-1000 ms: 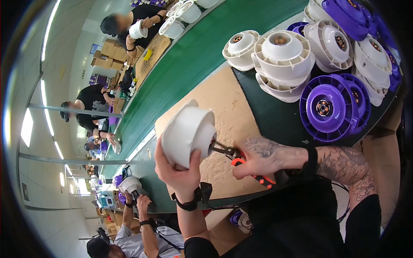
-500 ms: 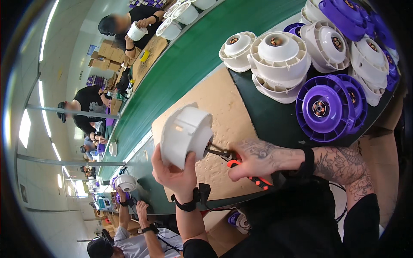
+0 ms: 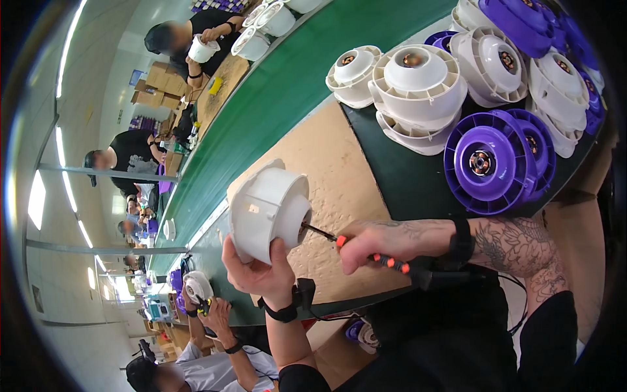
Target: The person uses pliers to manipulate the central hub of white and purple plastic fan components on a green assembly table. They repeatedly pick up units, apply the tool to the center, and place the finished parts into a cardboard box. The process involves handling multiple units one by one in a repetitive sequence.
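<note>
My left hand [image 3: 262, 279] grips a white round plastic fan housing [image 3: 262, 214] from below, thumb and fingers against its wall. The housing is tilted, with its narrower end facing right. In my right hand [image 3: 382, 243] is a pair of pliers [image 3: 319, 232] with red-and-black handles. The tips reach into the central opening of the housing, and what they touch in there is hidden. Both hands are above a worn brown board [image 3: 339, 163] on the bench.
White fan housings [image 3: 418, 85] with copper-wound cores stand stacked at the far right, beside purple ones [image 3: 483, 163]. A green conveyor belt [image 3: 287, 85] runs diagonally behind the board. At lower left a co-worker [image 3: 215, 362] handles another white housing; more people work across the belt.
The housing has tipped and shifted slightly left in my left hand. My right hand has rolled the pliers, which now show edge-on, tips still at the opening. The nearby co-worker now holds yellow-and-black pliers.
</note>
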Demonstrator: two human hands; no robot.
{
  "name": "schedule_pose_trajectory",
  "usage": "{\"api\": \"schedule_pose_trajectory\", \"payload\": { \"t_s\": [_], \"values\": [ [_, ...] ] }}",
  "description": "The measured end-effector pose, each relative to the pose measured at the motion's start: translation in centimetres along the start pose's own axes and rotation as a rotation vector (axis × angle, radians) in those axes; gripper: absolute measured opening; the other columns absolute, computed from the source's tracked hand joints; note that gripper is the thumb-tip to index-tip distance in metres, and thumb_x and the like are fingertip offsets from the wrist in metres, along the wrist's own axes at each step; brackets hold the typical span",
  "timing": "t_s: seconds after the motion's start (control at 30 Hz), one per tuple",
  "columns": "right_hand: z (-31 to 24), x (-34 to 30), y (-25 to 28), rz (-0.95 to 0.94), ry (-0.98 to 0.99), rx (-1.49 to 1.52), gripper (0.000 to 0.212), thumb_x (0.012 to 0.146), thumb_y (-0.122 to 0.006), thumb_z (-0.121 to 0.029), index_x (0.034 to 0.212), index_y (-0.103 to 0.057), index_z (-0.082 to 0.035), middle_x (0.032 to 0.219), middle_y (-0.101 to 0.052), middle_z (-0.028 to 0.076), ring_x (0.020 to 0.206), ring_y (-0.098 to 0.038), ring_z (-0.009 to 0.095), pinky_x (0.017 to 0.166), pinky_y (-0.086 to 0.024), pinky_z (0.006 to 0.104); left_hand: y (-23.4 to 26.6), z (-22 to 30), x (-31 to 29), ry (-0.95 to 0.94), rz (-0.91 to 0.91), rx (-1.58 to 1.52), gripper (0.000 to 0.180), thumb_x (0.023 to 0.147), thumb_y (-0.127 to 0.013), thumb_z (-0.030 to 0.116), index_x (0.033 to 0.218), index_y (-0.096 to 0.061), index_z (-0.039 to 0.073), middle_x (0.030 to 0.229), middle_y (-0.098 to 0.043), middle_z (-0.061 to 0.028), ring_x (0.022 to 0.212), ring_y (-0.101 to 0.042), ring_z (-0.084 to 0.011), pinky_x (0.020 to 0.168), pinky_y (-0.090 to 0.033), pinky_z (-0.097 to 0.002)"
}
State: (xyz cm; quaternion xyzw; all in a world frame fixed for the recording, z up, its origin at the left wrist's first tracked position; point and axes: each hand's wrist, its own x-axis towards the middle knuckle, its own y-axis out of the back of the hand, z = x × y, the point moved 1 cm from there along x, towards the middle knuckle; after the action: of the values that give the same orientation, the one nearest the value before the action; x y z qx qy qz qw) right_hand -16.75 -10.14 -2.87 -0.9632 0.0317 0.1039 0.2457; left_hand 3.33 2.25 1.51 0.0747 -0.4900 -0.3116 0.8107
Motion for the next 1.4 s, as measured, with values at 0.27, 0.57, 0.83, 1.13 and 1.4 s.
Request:
{"api": "schedule_pose_trajectory", "payload": {
  "t_s": [0.27,0.57,0.83,1.13,1.4],
  "values": [
    [-1.5,-0.7,-0.5,0.248,-0.092,-0.578,0.038,0.081,-0.068,-0.038,0.084,-0.064,0.000,0.075,-0.067,0.009,0.071,-0.069,0.018,0.063,-0.054,0.0328,0.4,-2.9,0.5,-0.086,0.075,0.295,0.063,0.078,-0.090,0.019,0.126,-0.058,-0.009,0.111,-0.068,-0.0196,0.098,-0.069,-0.0269,0.082,-0.057,-0.0387],
    [2.2,-2.0,-0.7,-0.223,-0.012,0.268,0.026,0.086,-0.067,-0.027,0.076,-0.047,-0.014,0.068,-0.041,-0.005,0.060,-0.040,0.007,0.057,-0.033,0.0269,13.9,-8.9,5.0,0.604,0.260,-0.160,0.044,0.100,-0.069,0.023,0.132,-0.057,-0.005,0.121,-0.070,-0.0178,0.101,-0.071,-0.0238,0.084,-0.063,-0.0366],
    [1.3,-2.4,0.2,-0.114,-0.039,0.169,0.020,0.083,-0.066,-0.021,0.088,-0.048,-0.013,0.070,-0.041,-0.005,0.061,-0.040,0.007,0.056,-0.033,0.0256,2.9,-12.7,2.1,1.111,-0.343,-0.446,0.040,0.104,-0.061,0.028,0.128,-0.062,-0.004,0.113,-0.071,-0.0117,0.093,-0.069,-0.0179,0.082,-0.057,-0.0317],
    [2.4,-2.0,1.0,-0.206,-0.071,0.006,0.034,0.072,-0.073,-0.028,0.091,-0.052,-0.008,0.079,-0.049,-0.002,0.075,-0.046,0.010,0.067,-0.037,0.0280,1.1,2.7,4.7,0.602,-0.894,-0.452,0.048,0.091,-0.074,0.003,0.136,-0.059,0.001,0.120,-0.067,-0.0101,0.092,-0.068,-0.0120,0.074,-0.056,-0.0256],
    [1.8,-2.2,-0.1,-0.066,0.006,0.196,0.036,0.070,-0.069,-0.022,0.099,-0.053,-0.006,0.080,-0.049,-0.001,0.075,-0.046,0.013,0.070,-0.039,0.0297,0.3,-1.7,5.2,0.525,-1.154,-0.365,0.038,0.096,-0.072,0.008,0.132,-0.063,0.001,0.104,-0.073,-0.0111,0.076,-0.072,-0.0112,0.065,-0.057,-0.0259]
  ]
}}
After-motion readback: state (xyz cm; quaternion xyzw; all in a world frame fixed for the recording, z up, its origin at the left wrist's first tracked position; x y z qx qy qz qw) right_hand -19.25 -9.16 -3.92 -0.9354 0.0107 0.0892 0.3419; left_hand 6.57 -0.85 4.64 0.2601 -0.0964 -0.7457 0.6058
